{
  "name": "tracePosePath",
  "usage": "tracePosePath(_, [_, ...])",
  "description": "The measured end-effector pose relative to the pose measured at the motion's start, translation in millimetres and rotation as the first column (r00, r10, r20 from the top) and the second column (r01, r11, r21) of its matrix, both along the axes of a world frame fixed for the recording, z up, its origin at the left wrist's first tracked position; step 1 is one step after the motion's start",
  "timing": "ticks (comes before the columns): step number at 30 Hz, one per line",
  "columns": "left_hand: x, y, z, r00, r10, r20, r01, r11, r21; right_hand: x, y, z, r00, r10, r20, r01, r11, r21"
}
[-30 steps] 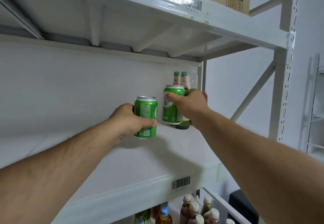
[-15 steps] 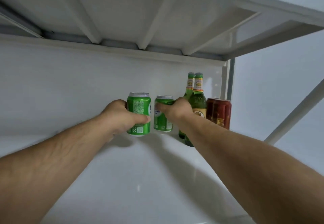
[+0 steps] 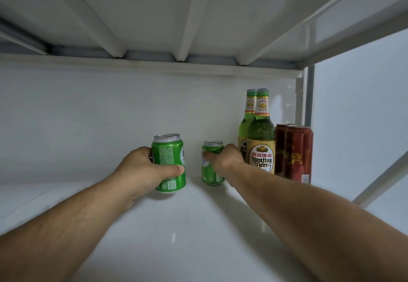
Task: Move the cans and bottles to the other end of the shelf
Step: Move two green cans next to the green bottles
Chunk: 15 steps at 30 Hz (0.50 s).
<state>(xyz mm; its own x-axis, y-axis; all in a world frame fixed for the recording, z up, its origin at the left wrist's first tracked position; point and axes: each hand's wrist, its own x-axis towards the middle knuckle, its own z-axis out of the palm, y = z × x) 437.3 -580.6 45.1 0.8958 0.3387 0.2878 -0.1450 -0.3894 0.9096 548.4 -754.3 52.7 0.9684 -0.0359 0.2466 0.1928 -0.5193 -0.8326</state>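
Note:
My left hand (image 3: 141,170) is wrapped around a green can (image 3: 169,160) that stands upright near the middle of the white shelf (image 3: 176,237). Further back, my right hand (image 3: 225,157) grips the top of a second green can (image 3: 210,173), whose base rests on the shelf by the back wall. To the right of it stand two green beer bottles (image 3: 261,140), one behind the other, and two dark red cans (image 3: 297,151) at the shelf's right end.
The upper shelf's underside with white ribs (image 3: 194,14) hangs low overhead. A white upright post (image 3: 308,96) and a diagonal brace (image 3: 384,178) close the right end. The shelf stretches away bare to the left.
The view has moved closer in under the upper shelf. Both hands have pushed their green cans deeper toward the back wall, and the right one sits lower.

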Motion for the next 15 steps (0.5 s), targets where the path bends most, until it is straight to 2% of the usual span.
tracePosePath(7, [3.0,2.2,-6.6,1.000,-0.021,-0.009,0.021,1.000,-0.005,5.1,2.4,-7.9,0.999,0.043,-0.005,-0.042,0.996,0.077])
tracePosePath(15, [0.5,-0.5,-12.2,1.000,-0.021,-0.019,0.021,1.000,0.008,-6.2,-0.8,-7.8,0.998,0.059,-0.034,-0.059,0.998,-0.004])
